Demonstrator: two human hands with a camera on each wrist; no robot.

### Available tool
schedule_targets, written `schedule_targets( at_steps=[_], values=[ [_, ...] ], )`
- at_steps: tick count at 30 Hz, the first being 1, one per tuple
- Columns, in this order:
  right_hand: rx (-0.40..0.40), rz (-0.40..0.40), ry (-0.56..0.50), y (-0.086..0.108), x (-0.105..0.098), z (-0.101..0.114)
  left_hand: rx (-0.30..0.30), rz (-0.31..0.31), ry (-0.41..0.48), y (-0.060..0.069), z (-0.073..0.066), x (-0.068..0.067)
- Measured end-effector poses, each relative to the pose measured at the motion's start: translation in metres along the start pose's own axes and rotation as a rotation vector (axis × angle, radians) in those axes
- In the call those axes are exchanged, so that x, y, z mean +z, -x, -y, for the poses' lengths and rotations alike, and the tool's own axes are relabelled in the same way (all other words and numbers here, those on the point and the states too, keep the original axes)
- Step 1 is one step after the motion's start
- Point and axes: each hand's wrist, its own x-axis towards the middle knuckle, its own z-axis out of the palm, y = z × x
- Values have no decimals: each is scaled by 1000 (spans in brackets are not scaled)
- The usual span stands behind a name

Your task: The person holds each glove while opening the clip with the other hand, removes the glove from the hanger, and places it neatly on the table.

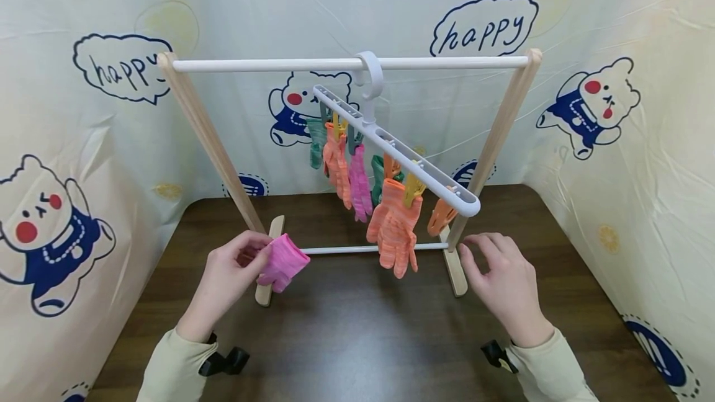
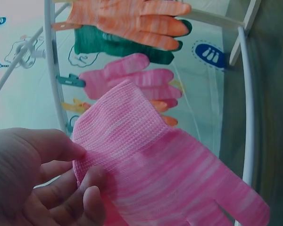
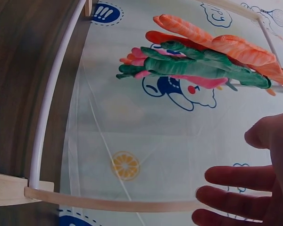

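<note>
In the head view my left hand [image 1: 237, 275] pinches a pink knitted glove [image 1: 283, 260] near its cuff, left of the hanging gloves. The left wrist view has thumb and fingers on the edge of the cuff [image 2: 118, 122], the glove's fingers hanging to the lower right. My right hand [image 1: 503, 278] hovers by the rack's right leg with loosely bent fingers and nothing in it. Between the hands, a white clip hanger [image 1: 424, 175] carries an orange glove [image 1: 395, 225] at its near part and green, orange and pink gloves [image 1: 360, 185] farther back.
The hanger hooks over the white top bar [image 1: 268, 66] of a wooden-legged rack. An orange clothespin [image 1: 441, 216] hangs at the hanger's near end without a glove. A lower white bar [image 1: 341, 250] joins the feet. Below lies a dark wooden table [image 1: 357, 340], with a printed curtain behind.
</note>
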Motion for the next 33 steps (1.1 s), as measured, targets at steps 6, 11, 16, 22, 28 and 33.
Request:
schedule_targets(
  at_steps=[6,11,16,22,28,33],
  values=[
    [24,31,7,3,2,-3,-24,-16,-29,0,9,-10],
    [36,58,8,6,3,-6,-60,-57,-49,2,18,-17],
    [55,80,7,6,3,-7,-74,-103,-71,1,26,-25],
    [53,72,9,6,4,-7,-81,-159,-103,3,34,-35],
    [62,71,14,7,5,-7,-164,-188,-161,7,41,-50],
    [64,64,16,7,6,-8,-207,-169,-212,10,52,-61]
  ],
)
